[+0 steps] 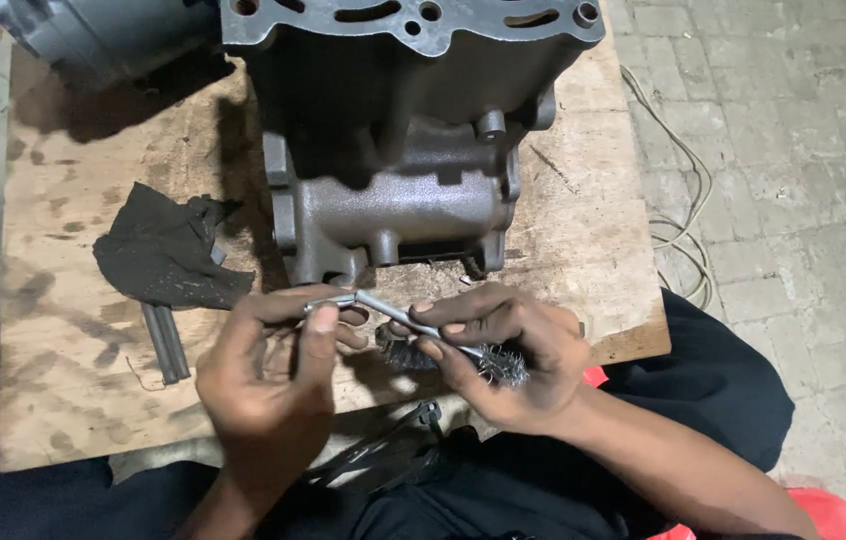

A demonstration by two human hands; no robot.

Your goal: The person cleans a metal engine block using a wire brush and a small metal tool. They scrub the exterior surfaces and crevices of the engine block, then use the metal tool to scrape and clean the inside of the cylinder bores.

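Both hands meet over the near edge of the wooden board (583, 250): the left hand (268, 385) pinches the bent end of a thin metal rod (383, 308), and the right hand (508, 355) grips its other end, where a wire-brush head (503, 368) bristles out between the fingers. Judging by this, the brush is in hand but not yet applied; the grey engine casting (398, 200) stands untouched at the board's far edge, a dark rag (168, 250) to its left.

I am seeing a stained wooden board (83, 420) carrying a grey engine casting (398, 190), a dark rag (163, 250) and two metal rods (165, 342).
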